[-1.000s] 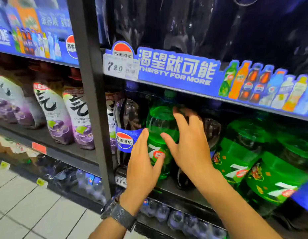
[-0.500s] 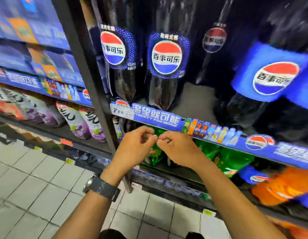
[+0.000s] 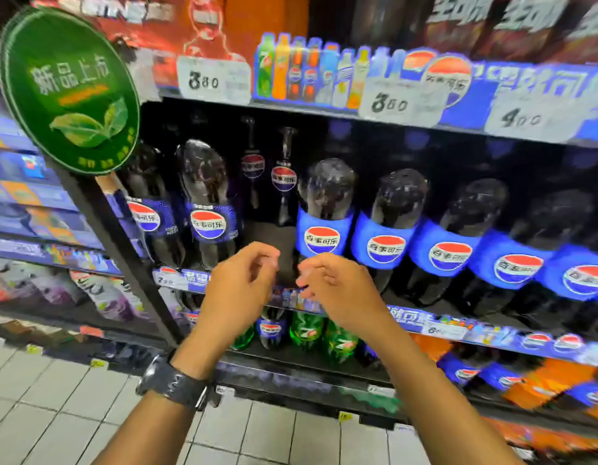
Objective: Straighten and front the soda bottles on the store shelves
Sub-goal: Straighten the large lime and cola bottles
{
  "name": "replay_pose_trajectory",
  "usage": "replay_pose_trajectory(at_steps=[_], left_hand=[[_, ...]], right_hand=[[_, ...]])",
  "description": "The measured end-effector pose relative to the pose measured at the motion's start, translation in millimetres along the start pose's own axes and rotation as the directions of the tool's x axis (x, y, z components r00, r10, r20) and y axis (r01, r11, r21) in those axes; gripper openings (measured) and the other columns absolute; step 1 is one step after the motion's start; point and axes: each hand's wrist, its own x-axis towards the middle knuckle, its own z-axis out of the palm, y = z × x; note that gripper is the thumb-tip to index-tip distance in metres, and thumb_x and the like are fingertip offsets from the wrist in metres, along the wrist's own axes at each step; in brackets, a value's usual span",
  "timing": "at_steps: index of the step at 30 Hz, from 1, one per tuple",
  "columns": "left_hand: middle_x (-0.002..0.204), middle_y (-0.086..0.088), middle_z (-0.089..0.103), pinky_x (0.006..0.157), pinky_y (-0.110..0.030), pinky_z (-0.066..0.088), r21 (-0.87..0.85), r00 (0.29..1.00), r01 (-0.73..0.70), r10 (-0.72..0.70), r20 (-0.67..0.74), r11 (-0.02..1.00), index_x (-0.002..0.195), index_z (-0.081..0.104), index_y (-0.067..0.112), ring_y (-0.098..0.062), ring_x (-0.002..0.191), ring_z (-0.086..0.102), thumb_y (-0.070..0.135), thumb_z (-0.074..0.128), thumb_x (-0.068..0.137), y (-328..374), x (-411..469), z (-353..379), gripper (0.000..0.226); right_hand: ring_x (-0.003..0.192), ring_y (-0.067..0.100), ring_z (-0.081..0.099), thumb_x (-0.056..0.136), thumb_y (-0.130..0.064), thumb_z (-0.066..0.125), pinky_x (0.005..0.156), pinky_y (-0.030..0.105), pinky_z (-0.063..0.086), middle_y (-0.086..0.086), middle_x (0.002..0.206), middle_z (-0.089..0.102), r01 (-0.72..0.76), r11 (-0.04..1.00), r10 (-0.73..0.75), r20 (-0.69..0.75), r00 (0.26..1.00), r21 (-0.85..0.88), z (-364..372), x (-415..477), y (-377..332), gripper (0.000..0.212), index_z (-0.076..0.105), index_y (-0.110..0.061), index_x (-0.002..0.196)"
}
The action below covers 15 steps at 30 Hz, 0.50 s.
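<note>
- A round green sign (image 3: 67,92) sticks out from the black upright post (image 3: 123,250) at the far left, overhanging the aisle beside the cola shelf.
- Right of the post, two dark-label cola bottles (image 3: 207,209) stand upright at the shelf front, labels facing out.
- Next comes a gap in the front row: bare shelf floor shows, and two slimmer bottles (image 3: 283,176) stand far back in it. This is the widest open room on that level.
- The left hand (image 3: 238,290), with a wristwatch (image 3: 171,382) on its wrist, hangs in front of the gap with fingers loosely curled and holds nothing.
- The right hand (image 3: 334,286) is just beside it, fingertips nearly meeting the left's, also curled and empty; neither touches a bottle.
- Right of the gap a row of blue-label cola bottles (image 3: 324,216) runs to the frame edge, shoulder to shoulder, logos forward, set close to the shelf edge strip (image 3: 441,325).
- Their caps sit close under the upper shelf's price strip (image 3: 391,95).
- Below the hands, green soda bottles (image 3: 307,327) and one small cola bottle (image 3: 272,327) stand on the lower shelf, partly hidden by the wrists.
- Lower right, orange and blue bottles (image 3: 525,380) are too blurred to read.
</note>
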Motion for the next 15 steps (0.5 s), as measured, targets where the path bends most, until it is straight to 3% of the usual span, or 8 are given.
replay_pose_trajectory(at_steps=[6, 10, 15], left_hand=[[0.081, 0.001, 0.069, 0.065, -0.041, 0.055, -0.092, 0.983, -0.182, 0.181, -0.017, 0.979, 0.096, 0.062, 0.036, -0.022, 0.070, 0.064, 0.039, 0.053, 0.088, 105, -12, 20, 0.013], [0.081, 0.005, 0.070, 0.062, -0.015, 0.049, -0.174, 0.961, -0.271, 0.276, 0.004, 0.947, 0.093, 0.064, 0.035, -0.008, 0.064, 0.063, 0.017, 0.058, 0.094, 155, -5, 42, 0.019], [0.079, -0.003, 0.070, 0.058, -0.008, 0.047, -0.302, 0.947, -0.223, 0.280, 0.160, 0.927, 0.092, 0.065, 0.026, -0.006, 0.063, 0.063, 0.006, 0.056, 0.092, 184, -17, 104, 0.021]], right_hand=[[0.055, 0.015, 0.059, 0.095, -0.007, 0.049, 0.055, 0.030, 0.049, 0.009, 0.074, 0.067, 0.032, 0.980, -0.007, -0.131, 0.991, 0.196, -111, -37, -26, 0.016, 0.064, -0.008, 0.088], [0.052, 0.015, 0.055, 0.097, -0.002, 0.045, 0.052, 0.027, 0.044, 0.008, 0.070, 0.065, 0.176, 0.966, -0.113, -0.303, 0.946, 0.190, -168, -72, -36, 0.018, 0.062, -0.006, 0.091], [0.052, 0.016, 0.050, 0.096, -0.003, 0.047, 0.051, 0.023, 0.042, 0.007, 0.071, 0.063, 0.107, 0.967, 0.007, -0.447, 0.895, 0.230, -217, -128, -11, 0.016, 0.061, -0.009, 0.091]])
